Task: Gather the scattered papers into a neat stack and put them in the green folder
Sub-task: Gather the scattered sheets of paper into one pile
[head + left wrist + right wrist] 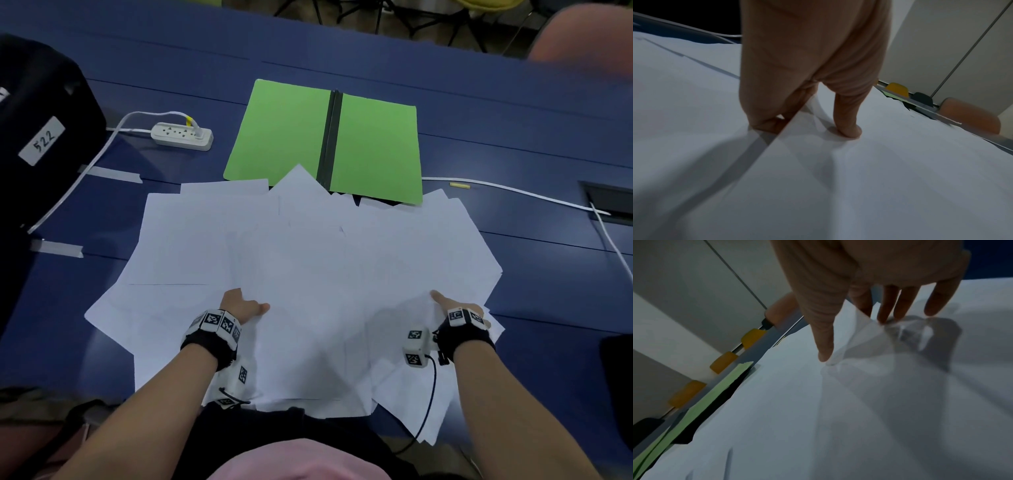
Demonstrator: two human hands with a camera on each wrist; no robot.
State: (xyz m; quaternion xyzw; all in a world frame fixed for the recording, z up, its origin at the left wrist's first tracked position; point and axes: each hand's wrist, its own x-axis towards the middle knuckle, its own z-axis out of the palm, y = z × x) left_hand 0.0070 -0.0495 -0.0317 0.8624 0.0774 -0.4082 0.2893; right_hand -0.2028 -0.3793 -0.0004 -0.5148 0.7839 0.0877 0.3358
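On the near bench (513,144), both hands are pinching edges of thin, floppy, slippery papers (308,257): left hand (241,306), right hand (457,308).

I see a big blue table (479,113). On my left sits a white power strip (182,135) with a white cord (99,154) plugged into it. A black bag (37,113) sits past it, with a white label (41,140) that says 522. Two bits of grey tape (113,174) stick to the table. Another white cable (513,193) runs off on my right.
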